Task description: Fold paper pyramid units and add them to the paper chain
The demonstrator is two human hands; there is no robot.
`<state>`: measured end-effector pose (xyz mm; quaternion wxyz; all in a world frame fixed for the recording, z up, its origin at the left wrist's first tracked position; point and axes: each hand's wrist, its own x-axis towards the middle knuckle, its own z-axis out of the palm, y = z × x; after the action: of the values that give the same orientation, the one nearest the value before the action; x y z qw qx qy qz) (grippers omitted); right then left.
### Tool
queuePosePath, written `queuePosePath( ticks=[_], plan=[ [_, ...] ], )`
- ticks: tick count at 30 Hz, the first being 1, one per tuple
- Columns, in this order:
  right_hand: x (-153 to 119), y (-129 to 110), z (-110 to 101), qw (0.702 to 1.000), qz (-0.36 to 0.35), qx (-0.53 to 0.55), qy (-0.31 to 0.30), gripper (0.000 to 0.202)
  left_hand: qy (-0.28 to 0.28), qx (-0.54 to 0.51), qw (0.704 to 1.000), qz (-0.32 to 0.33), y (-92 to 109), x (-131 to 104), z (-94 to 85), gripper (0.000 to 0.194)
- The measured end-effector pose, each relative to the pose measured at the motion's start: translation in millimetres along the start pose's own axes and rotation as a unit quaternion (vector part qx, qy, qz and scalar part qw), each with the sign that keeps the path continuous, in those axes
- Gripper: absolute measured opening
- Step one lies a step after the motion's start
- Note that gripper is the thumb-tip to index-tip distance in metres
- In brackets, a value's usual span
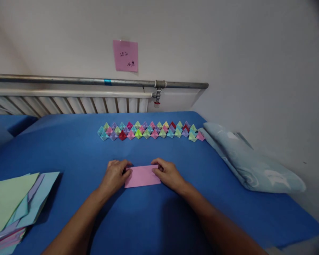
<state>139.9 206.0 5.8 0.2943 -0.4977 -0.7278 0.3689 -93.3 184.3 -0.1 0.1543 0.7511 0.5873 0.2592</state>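
Note:
A pink sheet of paper point(143, 176), folded to a long rectangle, is between my two hands just above or on the blue surface. My left hand point(116, 174) pinches its left end, thumb on the near face and fingers behind. At the other end, my right hand point(169, 173) grips the upper right corner between thumb and fingers. Beyond the hands, several small folded paper pieces point(146, 133) in many colours stand in close rows.
Loose coloured paper sheets point(10, 203) are piled at the left on the blue surface point(77, 148). A folded pale blue blanket point(252, 161) lies along the right wall. Behind are a radiator point(108, 105), a metal pipe point(77, 80) and a pink note point(126, 55) on the wall.

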Motion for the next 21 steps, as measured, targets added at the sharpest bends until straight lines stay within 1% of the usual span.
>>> queuePosePath(
  ticks=[2,4,8,10,11,12,13,15,16,17,19,21],
  plan=[
    [0.4,0.2,-0.4,1.0,0.005,0.012,0.003,0.019,0.005,-0.033,0.999,-0.016,-0.7,0.5,-0.8,0.02],
    [0.8,-0.2,-1.2,0.999,0.007,0.028,0.018,0.017,0.006,-0.082,0.996,-0.045,-1.5,0.9,-1.0,0.022],
    [1.3,-2.8,-4.1,0.995,0.001,0.085,0.061,0.016,-0.003,-0.188,0.976,-0.11,-2.9,1.2,1.4,0.028],
    [1.4,-4.0,-5.2,0.989,0.005,0.131,0.065,0.019,-0.014,-0.23,0.966,-0.121,-3.2,1.2,2.7,0.032],
    [1.5,-4.3,-5.4,0.986,0.011,0.154,0.066,0.02,-0.009,-0.239,0.964,-0.118,-3.0,1.2,2.7,0.033],
    [1.8,-4.3,-5.5,0.982,0.019,0.174,0.067,0.021,0.007,-0.237,0.965,-0.109,-2.4,1.2,2.0,0.034],
    [2.1,-4.1,-5.3,0.979,0.028,0.191,0.068,0.021,0.036,-0.22,0.97,-0.092,-1.2,1.0,0.7,0.034],
    [3.2,-3.2,-4.8,0.973,0.047,0.218,0.066,0.022,0.105,-0.151,0.983,-0.031,3.2,-0.5,-2.7,0.033],
    [3.8,-2.6,-4.6,0.969,0.059,0.231,0.064,0.022,0.126,-0.109,0.986,0.012,6.6,-1.9,-4.2,0.033],
    [4.4,-2.2,-4.4,0.965,0.072,0.245,0.063,0.023,0.13,-0.072,0.987,0.058,10.6,-3.8,-4.9,0.032],
    [5.4,-1.6,-4.1,0.955,0.099,0.273,0.064,0.024,0.104,-0.015,0.984,0.142,19.8,-8.6,-3.9,0.031],
    [5.9,-1.7,-3.6,0.945,0.118,0.297,0.068,0.025,0.084,0.027,0.976,0.2,28.5,-13.1,0.3,0.028]
  ],
)
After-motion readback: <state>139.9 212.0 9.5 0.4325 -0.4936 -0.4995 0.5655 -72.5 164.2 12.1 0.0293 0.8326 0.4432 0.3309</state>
